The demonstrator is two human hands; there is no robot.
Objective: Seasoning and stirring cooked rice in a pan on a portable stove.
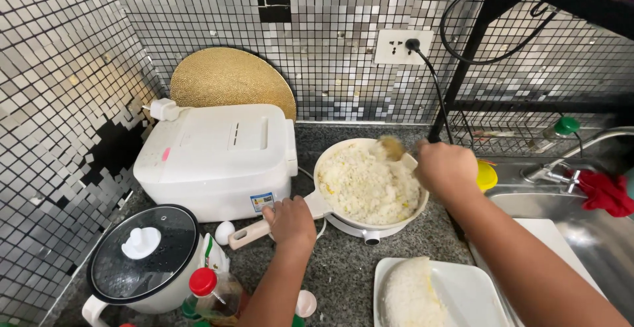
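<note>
A white pan (328,203) full of rice with yellow bits stands on the granite counter. My left hand (289,223) grips the pan's pale handle (247,234) at its left. My right hand (446,167) is at the pan's far right rim, shut on a wooden spatula (394,149) whose tip is in the rice. In front of the pan lies a white rectangular plate (472,287) with a mound of white rice on it.
A white boxy appliance (221,155) stands left of the pan, with a round gold mat (231,79) behind it. A rice cooker with a glass lid (142,254) and a red-capped bottle (211,294) sit at front left. The sink (588,231) and tap are at right.
</note>
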